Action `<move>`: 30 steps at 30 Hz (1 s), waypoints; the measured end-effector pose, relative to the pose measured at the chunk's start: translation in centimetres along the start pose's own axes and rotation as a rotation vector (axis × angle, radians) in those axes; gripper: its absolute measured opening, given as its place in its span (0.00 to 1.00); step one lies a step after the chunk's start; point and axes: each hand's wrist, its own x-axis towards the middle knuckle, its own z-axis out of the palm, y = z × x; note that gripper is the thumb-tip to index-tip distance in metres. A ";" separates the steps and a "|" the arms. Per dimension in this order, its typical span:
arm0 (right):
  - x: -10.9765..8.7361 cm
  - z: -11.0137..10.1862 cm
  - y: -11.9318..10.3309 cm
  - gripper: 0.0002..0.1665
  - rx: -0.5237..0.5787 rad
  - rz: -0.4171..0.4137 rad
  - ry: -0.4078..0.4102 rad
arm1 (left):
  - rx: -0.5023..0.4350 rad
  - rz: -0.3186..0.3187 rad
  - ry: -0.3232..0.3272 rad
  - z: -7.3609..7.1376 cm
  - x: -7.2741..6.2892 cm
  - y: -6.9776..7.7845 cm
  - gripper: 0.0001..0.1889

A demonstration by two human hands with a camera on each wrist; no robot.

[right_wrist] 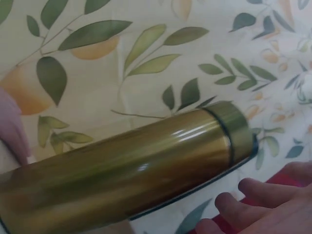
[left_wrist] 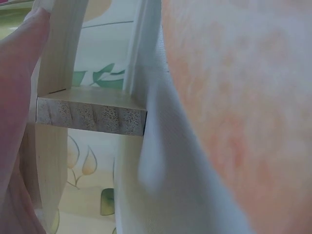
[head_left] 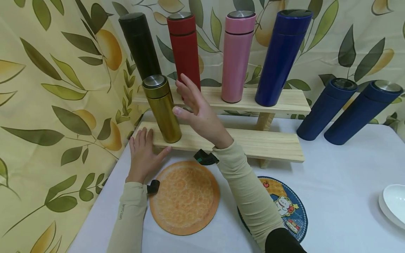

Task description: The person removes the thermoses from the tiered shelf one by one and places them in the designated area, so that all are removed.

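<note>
A gold thermos bottle [head_left: 164, 116] with a steel-topped lid stands upright near the left end of the lower wooden shelf [head_left: 265, 142]. Just right of it is my right hand [head_left: 204, 116], its fingers extended and holding nothing. In the right wrist view, a gap shows between those fingers [right_wrist: 263, 195] and the gold bottle [right_wrist: 126, 165]. My left hand [head_left: 143, 154] rests on the shelf's left end, fingers spread, thumb pointing toward the bottle's base. The left wrist view shows part of that hand [left_wrist: 17, 83] against the wooden stand [left_wrist: 92, 114].
Black [head_left: 140, 45], red [head_left: 185, 49], pink [head_left: 237, 59] and blue [head_left: 281, 59] bottles stand on the upper shelf [head_left: 209, 95]. Two navy bottles [head_left: 327, 109] stand on the table at right. An orange round mat [head_left: 185, 198], a blue patterned mat [head_left: 299, 211] and a white bowl [head_left: 393, 203] lie in front.
</note>
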 end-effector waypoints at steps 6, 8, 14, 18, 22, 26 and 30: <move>0.0 0.6 1.4 0.55 -0.019 0.096 -0.007 | -0.003 0.002 0.004 -0.1 0.0 0.0 0.56; 0.1 0.7 1.8 0.56 -0.016 0.123 -0.006 | -0.005 0.004 0.007 -0.1 0.0 -0.1 0.56; 0.4 1.1 3.0 0.58 -0.008 0.171 -0.014 | -0.005 0.005 0.007 0.0 0.0 -0.1 0.56; 0.8 1.3 3.8 0.55 0.001 0.206 -0.013 | -0.006 -0.002 0.002 -0.1 0.0 0.0 0.56; 1.4 1.7 4.6 0.55 0.024 0.243 -0.003 | -0.005 -0.014 -0.010 -0.1 0.0 0.0 0.56; 2.0 2.1 5.3 0.53 0.049 0.283 0.021 | -0.002 -0.017 -0.015 -0.1 0.0 0.0 0.56; 2.8 2.5 5.9 0.51 0.074 0.313 0.046 | -0.005 -0.016 -0.012 -0.1 0.0 0.0 0.56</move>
